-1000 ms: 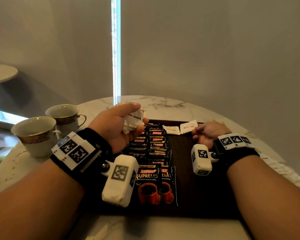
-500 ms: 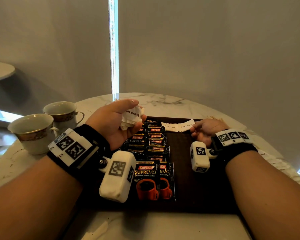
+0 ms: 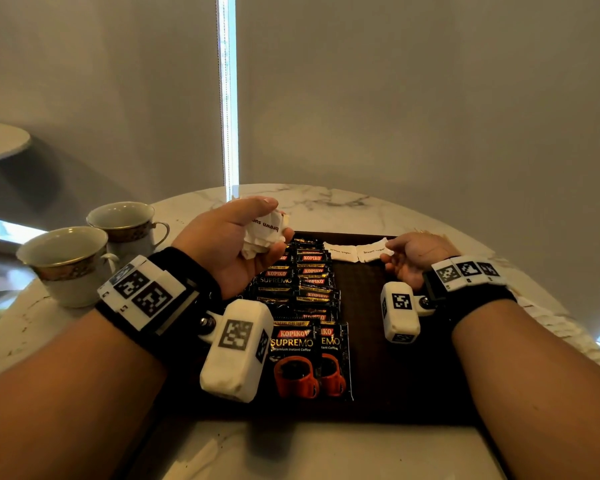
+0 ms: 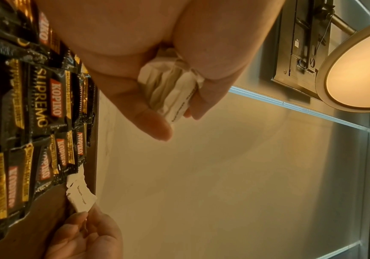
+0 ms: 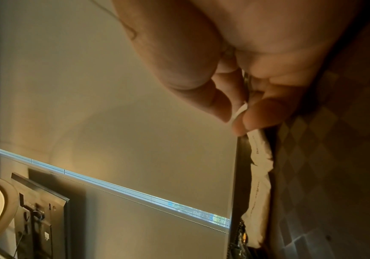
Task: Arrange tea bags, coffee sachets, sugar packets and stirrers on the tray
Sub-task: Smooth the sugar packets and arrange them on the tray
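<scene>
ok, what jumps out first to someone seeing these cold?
The black Kopiko coffee sachets, overlapped in two columns down the left half of the dark tray. Above them the left hand grips a bunch of white brown sugar packets. At the tray's far edge the right hand pinches a laid sugar packet.

At the centre of the head view we see a dark tray (image 3: 395,358) holding two overlapping columns of black Kopiko coffee sachets (image 3: 302,306). Two white brown-sugar packets (image 3: 355,252) lie flat, end to end, along the tray's far edge, right of the sachets. A crumpled bunch of sugar packets (image 3: 265,232) sits raised above the sachets, upper centre-left.
</scene>
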`<state>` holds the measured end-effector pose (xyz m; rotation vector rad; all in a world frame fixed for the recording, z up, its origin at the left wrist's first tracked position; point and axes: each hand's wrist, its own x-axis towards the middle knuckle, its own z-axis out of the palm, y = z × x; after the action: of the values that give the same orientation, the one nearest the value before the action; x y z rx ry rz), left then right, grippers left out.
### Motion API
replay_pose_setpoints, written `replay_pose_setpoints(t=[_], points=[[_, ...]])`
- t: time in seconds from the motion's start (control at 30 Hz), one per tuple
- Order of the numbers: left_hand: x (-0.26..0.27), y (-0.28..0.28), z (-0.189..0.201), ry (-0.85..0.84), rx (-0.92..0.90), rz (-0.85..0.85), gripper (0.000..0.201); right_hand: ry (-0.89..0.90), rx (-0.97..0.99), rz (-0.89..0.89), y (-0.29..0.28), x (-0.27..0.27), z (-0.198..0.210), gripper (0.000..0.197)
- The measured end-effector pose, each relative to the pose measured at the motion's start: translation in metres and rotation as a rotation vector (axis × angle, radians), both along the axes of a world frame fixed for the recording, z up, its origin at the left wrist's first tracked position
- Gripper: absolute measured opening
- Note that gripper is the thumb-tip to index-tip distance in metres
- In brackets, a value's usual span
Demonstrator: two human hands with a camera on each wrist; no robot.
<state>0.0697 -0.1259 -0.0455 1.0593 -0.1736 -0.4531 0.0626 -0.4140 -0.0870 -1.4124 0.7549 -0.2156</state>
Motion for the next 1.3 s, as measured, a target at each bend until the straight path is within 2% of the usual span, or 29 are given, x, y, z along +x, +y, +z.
replay_pose_setpoints(t=[0.23,0.33,0.5,0.67,0.93,1.1,1.3], points=[[0.000,0.000,0.000,0.000,-0.005,-0.014,0.011,-0.085,0.064,-0.085,-0.002,0.002,0.003,0.009],[0.001,0.000,0.000,-0.004,-0.019,-0.004,0.013,-0.097,0.063,-0.020,0.007,0.002,0.005,0.009],[0.003,0.001,0.000,0.006,-0.020,-0.003,0.018,0.004,0.042,0.158,0.020,-0.001,0.008,0.024],[0.002,0.001,0.000,0.004,-0.009,-0.006,0.015,0.039,-0.008,0.167,0.017,0.000,0.006,0.032],[0.001,0.001,0.000,0.000,-0.007,-0.008,0.014,0.042,-0.048,0.195,0.021,-0.002,0.008,0.027],[0.000,0.001,0.001,-0.003,-0.004,0.006,0.014,-0.019,-0.028,0.179,0.023,-0.002,0.008,0.022],[0.001,0.001,0.002,0.002,-0.011,-0.011,0.012,0.064,-0.009,0.287,0.028,-0.004,0.009,0.027]])
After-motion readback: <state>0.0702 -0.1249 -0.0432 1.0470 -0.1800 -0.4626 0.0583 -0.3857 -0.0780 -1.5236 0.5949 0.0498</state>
